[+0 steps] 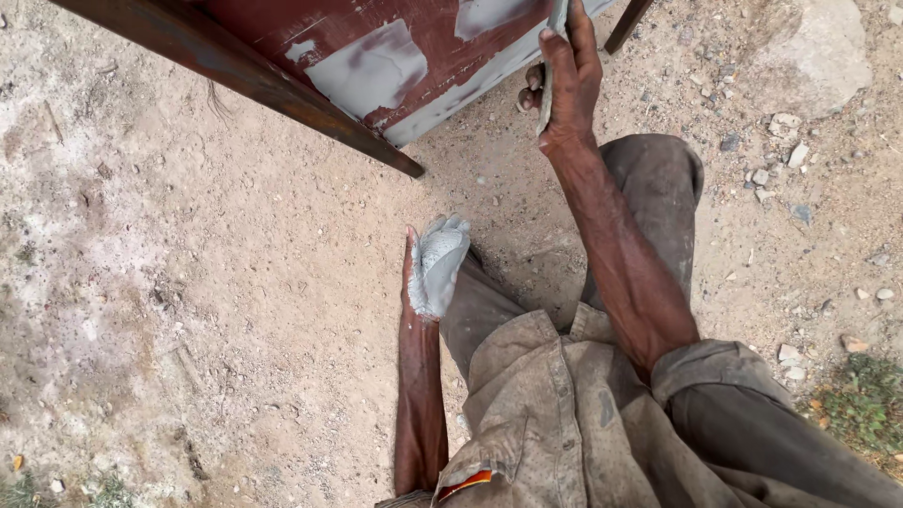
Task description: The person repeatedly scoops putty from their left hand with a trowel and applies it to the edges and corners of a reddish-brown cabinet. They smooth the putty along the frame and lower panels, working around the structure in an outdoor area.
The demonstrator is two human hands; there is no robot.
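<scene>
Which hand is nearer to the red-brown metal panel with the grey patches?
Right. The right hand holds a flat scraper against the panel; the left hand, coated in grey paste, hangs lower, apart from it.

I see bare sandy ground (235,301) across most of the view, dusty and pale, with whitish patches at the left. A large pale rock (814,47) sits at the top right, and small stones (785,141) lie scattered just below it and down the right side. A patch of green weeds (865,400) grows at the lower right edge. A thin dark metal leg (628,23) stands tilted on the dirt at the top, near the rock.
</scene>
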